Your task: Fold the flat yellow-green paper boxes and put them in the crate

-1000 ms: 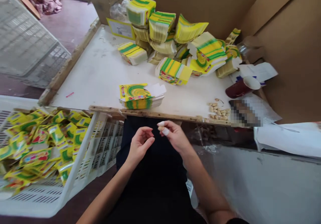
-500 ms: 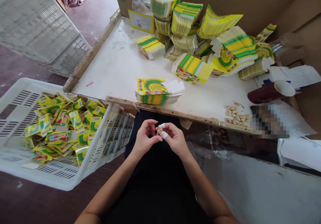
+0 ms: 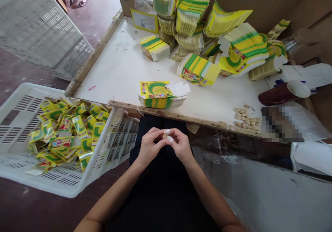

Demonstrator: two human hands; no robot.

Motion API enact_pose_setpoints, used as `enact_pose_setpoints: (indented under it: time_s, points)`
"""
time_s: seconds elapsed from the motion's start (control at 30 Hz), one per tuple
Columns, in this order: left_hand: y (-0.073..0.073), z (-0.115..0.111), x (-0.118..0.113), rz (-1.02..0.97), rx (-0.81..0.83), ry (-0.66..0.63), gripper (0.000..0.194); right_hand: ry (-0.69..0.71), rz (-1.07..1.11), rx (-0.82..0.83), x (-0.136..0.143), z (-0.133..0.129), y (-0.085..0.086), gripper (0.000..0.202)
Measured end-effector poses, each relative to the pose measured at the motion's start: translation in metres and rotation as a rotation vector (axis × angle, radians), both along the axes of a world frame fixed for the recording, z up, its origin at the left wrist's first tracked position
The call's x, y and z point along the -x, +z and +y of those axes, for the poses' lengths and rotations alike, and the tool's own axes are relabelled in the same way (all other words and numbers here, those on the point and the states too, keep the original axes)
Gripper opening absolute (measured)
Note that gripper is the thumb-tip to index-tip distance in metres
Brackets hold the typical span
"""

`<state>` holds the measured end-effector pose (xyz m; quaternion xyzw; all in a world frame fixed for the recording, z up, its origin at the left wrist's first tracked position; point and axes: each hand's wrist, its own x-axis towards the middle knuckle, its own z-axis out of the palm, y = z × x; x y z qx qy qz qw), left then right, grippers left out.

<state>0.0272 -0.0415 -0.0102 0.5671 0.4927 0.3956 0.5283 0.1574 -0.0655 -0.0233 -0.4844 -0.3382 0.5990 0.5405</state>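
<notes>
Above my lap, just off the table's front edge, my left hand (image 3: 152, 144) and my right hand (image 3: 181, 144) meet at the fingertips. Between them is a small tan peanut (image 3: 165, 135), pinched by my right thumb and forefinger, which have white tape on their tips. My left thumb and fingertips also press on it. On the table (image 3: 111, 65), a stack of flat yellow-green cartons (image 3: 160, 95) lies in front of my hands. Several peanuts (image 3: 246, 118) lie near the front edge at the right.
At the left, a white plastic basket (image 3: 86, 176) holds many small yellow-green boxes (image 3: 62, 142). More carton stacks (image 3: 192, 17) stand at the back. A dark red cup (image 3: 278, 94) lies on its side at the right, beside a clear plastic bag (image 3: 311, 124).
My left fingertips have closed in and now touch the peanut, which was held by my right hand alone. The view has shifted slightly.
</notes>
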Motion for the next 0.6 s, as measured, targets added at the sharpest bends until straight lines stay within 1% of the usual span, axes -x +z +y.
enact_pose_setpoints:
  time_s: [0.13, 0.2, 0.27, 0.37, 0.43, 0.53, 0.6]
  points:
    - [0.003, 0.003, 0.002, -0.036, 0.035, -0.010, 0.024, 0.029, 0.107, 0.048, 0.001, 0.001, -0.002, 0.023]
    - [0.005, 0.004, 0.003, 0.009, 0.021, -0.012, 0.025, 0.016, 0.125, 0.078, 0.003, 0.001, -0.003, 0.027]
    - [0.004, 0.003, 0.002, 0.077, -0.041, -0.018, 0.025, -0.026, 0.120, 0.098, 0.006, 0.001, -0.003, 0.029]
    - [-0.001, 0.001, -0.001, 0.204, -0.169, -0.015, 0.029, -0.107, 0.119, 0.107, 0.013, 0.001, -0.003, 0.029]
    - [-0.006, 0.000, -0.004, 0.293, -0.223, -0.003, 0.031, -0.158, 0.123, 0.112, 0.017, 0.000, -0.003, 0.030]
    - [-0.014, -0.001, -0.005, 0.388, -0.257, -0.008, 0.033, -0.216, 0.120, 0.125, 0.023, -0.001, -0.004, 0.031]
    - [-0.018, -0.001, -0.006, 0.421, -0.267, -0.013, 0.034, -0.229, 0.140, 0.144, 0.026, -0.001, -0.006, 0.030]
